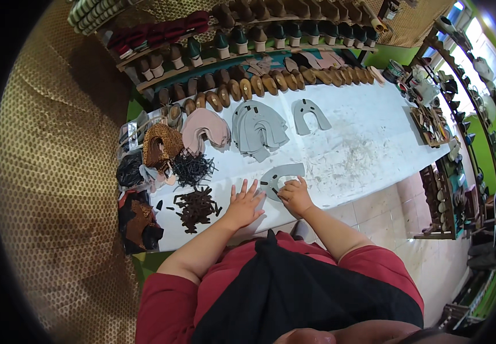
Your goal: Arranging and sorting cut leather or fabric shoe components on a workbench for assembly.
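On the white table (368, 143), the left hand (243, 203) lies flat, fingers spread; the right hand (295, 196) pinches the grey cutout (279, 175).

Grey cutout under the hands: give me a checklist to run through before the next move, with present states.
1. Grey cutout lies flat on the white table: ok.
2. Left hand spread flat beside the cutout, fingertips at its edge: ok.
3. Right hand on the cutout's inner edge: ok; whether it pinches anything, cannot tell.
4. Grey stack within view behind: ok.
5. Dark brown strips apart from the cutout: ok.
6. Small dark marks on the cutout aligned: cannot tell.
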Demonstrator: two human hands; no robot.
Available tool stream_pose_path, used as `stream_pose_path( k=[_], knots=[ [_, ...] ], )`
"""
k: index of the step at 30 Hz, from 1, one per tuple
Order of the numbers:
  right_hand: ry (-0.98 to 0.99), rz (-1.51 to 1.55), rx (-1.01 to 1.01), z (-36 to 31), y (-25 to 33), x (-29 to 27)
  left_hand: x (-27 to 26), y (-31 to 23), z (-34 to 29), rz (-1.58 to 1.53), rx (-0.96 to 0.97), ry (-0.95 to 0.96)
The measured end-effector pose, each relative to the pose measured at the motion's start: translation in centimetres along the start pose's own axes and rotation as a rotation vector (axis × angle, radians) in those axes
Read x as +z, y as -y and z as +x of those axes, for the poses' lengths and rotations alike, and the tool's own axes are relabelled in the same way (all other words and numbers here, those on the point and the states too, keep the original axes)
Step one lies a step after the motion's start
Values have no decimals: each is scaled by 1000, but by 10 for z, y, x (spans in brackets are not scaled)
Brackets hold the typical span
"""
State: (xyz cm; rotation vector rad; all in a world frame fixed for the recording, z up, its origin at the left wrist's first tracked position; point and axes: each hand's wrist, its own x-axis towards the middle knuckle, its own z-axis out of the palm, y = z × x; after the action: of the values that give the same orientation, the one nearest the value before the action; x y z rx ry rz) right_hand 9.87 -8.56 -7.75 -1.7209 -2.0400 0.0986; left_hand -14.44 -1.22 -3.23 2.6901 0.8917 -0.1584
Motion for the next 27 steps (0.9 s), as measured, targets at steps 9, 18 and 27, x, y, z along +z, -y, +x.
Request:
stream_pose_path(
  k=[9, 18, 27],
  knots=[
    [52, 76, 5, -5, -5, -3, 4, -13, 35, 20, -31, 65],
    [172, -90, 0, -8, 3, -4, 16, 4, 45, -118, -236, -197],
    [168, -147, -31, -9, 2, -2, -8, -8, 74, -312, -452, -22]
  ],
)
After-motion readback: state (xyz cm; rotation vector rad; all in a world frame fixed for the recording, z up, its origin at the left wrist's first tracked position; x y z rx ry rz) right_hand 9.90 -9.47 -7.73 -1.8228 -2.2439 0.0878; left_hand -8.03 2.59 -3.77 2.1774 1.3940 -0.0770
